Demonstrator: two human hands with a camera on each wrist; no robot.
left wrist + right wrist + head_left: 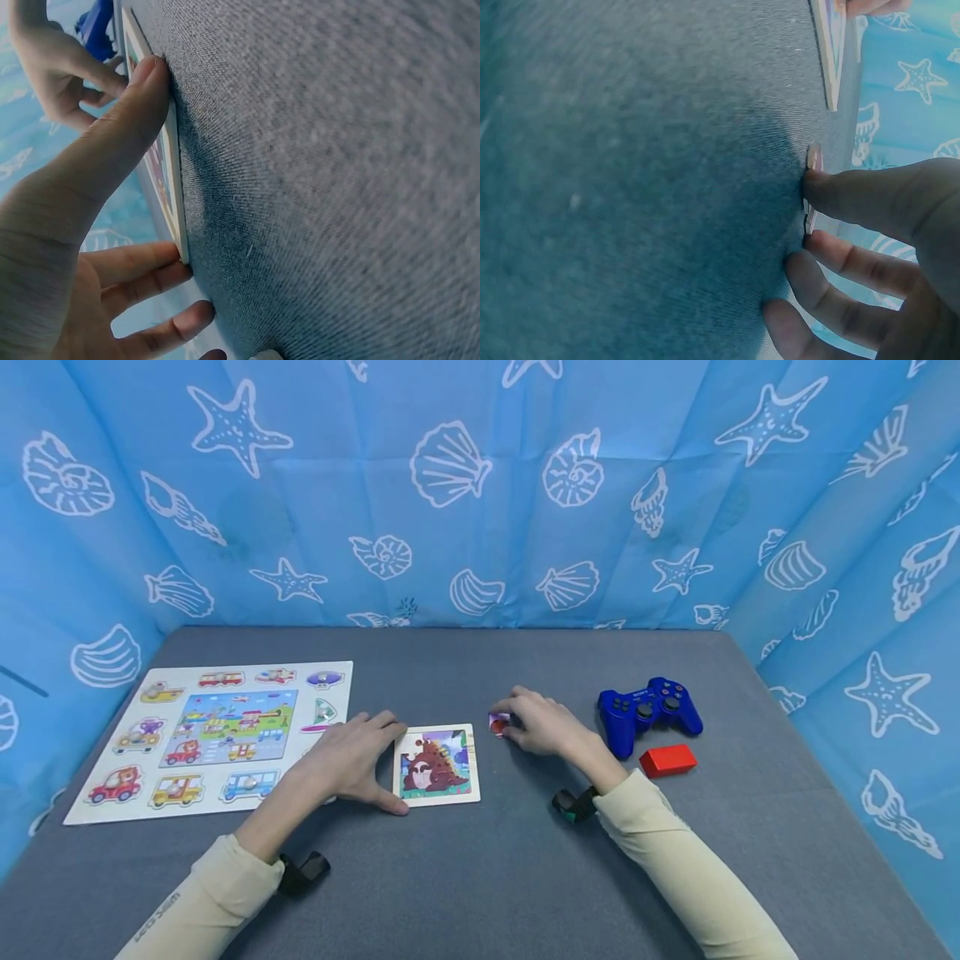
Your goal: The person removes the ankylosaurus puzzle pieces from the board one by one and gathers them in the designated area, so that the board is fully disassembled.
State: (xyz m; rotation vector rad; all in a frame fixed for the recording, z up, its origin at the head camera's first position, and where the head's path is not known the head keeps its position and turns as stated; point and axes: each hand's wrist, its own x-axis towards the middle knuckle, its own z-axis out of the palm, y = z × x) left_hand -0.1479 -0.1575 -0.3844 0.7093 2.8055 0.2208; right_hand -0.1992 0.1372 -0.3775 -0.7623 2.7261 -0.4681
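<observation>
A small wooden jigsaw puzzle [437, 765] with a brown dinosaur picture lies flat on the grey table. Bare wood shows at its upper left inside the pale frame. My left hand [358, 760] holds its left side, thumb at the near corner and index finger at the far one; the left wrist view shows the thumb [152, 79] on the board's edge. To the right of the puzzle, my right hand [542, 723] pinches a small purple and red jigsaw piece [497, 722] low over the cloth. Seen edge-on, the thin piece [814, 157] is partly covered by the thumb.
On the left lies a white knob puzzle board [172, 675] with several vehicle pieces. A blue game controller [637, 712] and a red block [668, 761] sit right of my right hand. Blue shell-print curtains [517, 552] hang behind and beside the grey table [465, 893].
</observation>
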